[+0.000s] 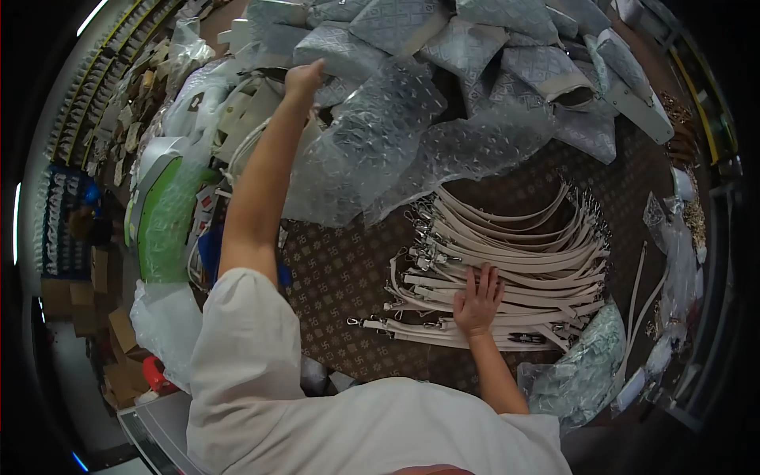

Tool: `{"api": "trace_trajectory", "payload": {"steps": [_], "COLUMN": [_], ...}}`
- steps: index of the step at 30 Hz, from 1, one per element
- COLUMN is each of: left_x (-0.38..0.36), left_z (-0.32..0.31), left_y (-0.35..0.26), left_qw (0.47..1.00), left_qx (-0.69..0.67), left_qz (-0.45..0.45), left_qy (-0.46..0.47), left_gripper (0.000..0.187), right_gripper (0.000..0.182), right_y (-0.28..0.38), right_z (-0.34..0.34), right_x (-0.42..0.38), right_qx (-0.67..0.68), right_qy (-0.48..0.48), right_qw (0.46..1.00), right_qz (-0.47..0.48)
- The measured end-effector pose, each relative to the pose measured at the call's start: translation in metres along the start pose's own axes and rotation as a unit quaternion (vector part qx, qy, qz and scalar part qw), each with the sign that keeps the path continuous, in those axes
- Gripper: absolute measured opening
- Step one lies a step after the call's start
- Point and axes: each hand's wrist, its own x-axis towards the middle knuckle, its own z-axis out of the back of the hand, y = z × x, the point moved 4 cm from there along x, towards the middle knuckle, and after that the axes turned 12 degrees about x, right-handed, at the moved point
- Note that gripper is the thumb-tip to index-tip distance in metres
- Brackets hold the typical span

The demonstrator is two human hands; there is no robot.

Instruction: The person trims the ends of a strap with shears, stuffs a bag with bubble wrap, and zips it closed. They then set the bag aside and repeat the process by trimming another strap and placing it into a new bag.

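Straps piled beneath and around the right hand; judged light, flexible, prone to slide. Best taken mid-length, clear of the metal clasps. Right hand laid flat, fingers slightly spread, gripping nothing. Left hand, well apart, near patterned bags: fingers appear curled; hold cannot be told.

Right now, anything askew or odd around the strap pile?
Mildly, yes. Two pale strap-like strips lie right of the strap pile, running lengthwise while most of the pile runs crosswise. At its lower left, a metal clip juts past the other ends. No damage I can make out.
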Motion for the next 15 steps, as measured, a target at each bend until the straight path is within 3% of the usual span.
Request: {"api": "trace_trajectory", "payload": {"steps": [1,2,4,5,7,10,11,12,13,15], "left_x": [0.019,0.032,0.059,0.091,0.096,0.099,0.074,0.076,0.022,0.064], "left_z": [-0.022,-0.044,-0.077,-0.099,-0.1,-0.065,-0.048,-0.026,-0.011,0.04], "left_y": [0.009,0.016,0.04,0.067,0.076,0.053,0.023,0.012,-0.037,-0.016], "left_qw": [0.985,0.985,0.945,0.909,0.916,0.955,0.948,0.968,0.983,0.979], "left_qx": [-0.067,-0.062,-0.174,-0.333,-0.32,-0.187,-0.143,-0.1,-0.031,-0.15], "left_qz": [0.153,0.158,0.278,0.239,0.241,0.17,0.199,0.165,0.063,-0.106], "left_qy": [-0.036,-0.021,-0.013,0.068,-0.025,-0.158,-0.202,-0.16,-0.169,-0.092], "left_gripper": [0.045,0.045,0.055,0.059,0.064,0.074,0.069,0.062,0.059,0.047], "right_gripper": [0.051,0.051,0.052,0.051,0.05,0.05,0.05,0.05,0.051,0.052], "right_y": [-0.001,-0.002,-0.001,-0.001,-0.002,-0.002,-0.003,-0.001,0.0,0.001], "right_z": [-0.001,-0.003,-0.003,-0.003,-0.003,-0.004,-0.004,-0.001,0.001,0.005], "right_x": [0.0,-0.001,-0.002,-0.002,-0.002,-0.003,-0.003,-0.002,0.001,0.002], "right_qx": [0.006,0.001,0.012,0.013,0.013,0.03,0.04,0.056,0.069,0.044], "right_qy": [0.002,0.007,-0.011,0.005,0.006,-0.001,-0.006,0.003,0.009,0.0], "right_qw": [1.0,1.0,1.0,1.0,1.0,0.999,0.999,0.998,0.997,0.998], "right_qz": [-0.009,-0.024,-0.001,-0.015,-0.023,-0.013,-0.017,-0.028,-0.037,-0.034]}}
